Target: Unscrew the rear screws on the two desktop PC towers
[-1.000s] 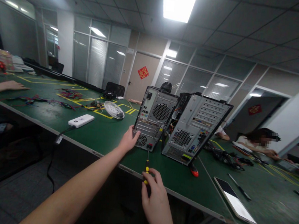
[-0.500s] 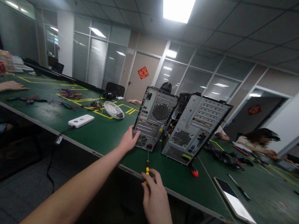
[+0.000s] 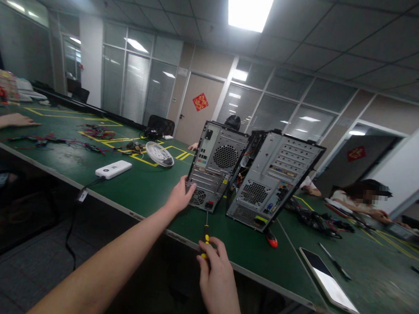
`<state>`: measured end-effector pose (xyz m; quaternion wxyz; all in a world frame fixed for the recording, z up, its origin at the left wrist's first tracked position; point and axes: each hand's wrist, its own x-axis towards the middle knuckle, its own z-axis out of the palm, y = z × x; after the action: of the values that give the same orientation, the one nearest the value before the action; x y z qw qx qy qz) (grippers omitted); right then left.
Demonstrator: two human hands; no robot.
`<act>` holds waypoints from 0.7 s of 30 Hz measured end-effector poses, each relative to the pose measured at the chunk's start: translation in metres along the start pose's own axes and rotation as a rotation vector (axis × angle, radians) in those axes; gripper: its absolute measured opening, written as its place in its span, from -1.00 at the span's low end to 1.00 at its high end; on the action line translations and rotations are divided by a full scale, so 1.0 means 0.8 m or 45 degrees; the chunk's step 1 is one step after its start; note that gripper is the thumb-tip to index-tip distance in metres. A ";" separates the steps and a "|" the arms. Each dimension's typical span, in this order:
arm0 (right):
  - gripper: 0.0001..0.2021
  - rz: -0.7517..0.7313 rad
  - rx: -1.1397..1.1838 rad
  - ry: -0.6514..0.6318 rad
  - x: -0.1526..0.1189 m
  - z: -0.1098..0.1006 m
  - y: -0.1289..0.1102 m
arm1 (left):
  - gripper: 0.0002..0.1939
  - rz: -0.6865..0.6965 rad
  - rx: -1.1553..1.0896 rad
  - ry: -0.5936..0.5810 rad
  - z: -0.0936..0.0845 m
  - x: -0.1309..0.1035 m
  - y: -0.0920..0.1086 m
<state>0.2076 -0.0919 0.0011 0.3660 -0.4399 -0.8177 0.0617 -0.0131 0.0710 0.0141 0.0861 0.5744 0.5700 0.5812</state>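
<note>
My left hand [image 3: 181,196] grips the lower left edge of a computer case [image 3: 214,164], thumb on its rear panel and fingers around the side, partly hidden. My right hand [image 3: 218,269] is closed on the black-and-yellow handle of a screwdriver [image 3: 207,230]. Its shaft points away from me, and the tip meets the bottom of the case's rear panel, near a red-and-black part. Close by on the right stands a second computer case [image 3: 276,181], tilted in view, with some of its inside showing between the two.
On the green table [image 3: 149,191] lie a white power bank [image 3: 113,169], a white perforated cover [image 3: 159,154], wires [image 3: 95,131], a red-tipped tool [image 3: 271,239], a phone [image 3: 328,280], a thin tool [image 3: 334,261] and black cables [image 3: 316,221]. Other people's hands [image 3: 22,120] rest around it.
The screwdriver handle has turned slightly in my right fingers. Behind the case, another person's hand has drawn back to the right. My left hand and both cases stay put.
</note>
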 end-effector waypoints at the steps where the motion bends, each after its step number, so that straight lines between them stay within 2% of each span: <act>1: -0.68 0.001 0.005 0.006 0.000 0.000 0.000 | -0.48 -0.001 0.000 0.001 0.000 0.000 0.001; 12: -0.73 0.019 0.092 0.095 0.000 0.000 0.001 | -0.45 -0.015 0.005 -0.017 -0.001 0.000 0.002; 21: -0.76 0.036 0.068 0.095 0.000 0.002 -0.001 | -0.48 0.006 0.005 0.011 -0.001 0.000 0.002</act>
<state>0.2060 -0.0920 0.0007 0.4070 -0.4434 -0.7953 0.0723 -0.0126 0.0701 0.0156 0.0811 0.5733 0.5702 0.5828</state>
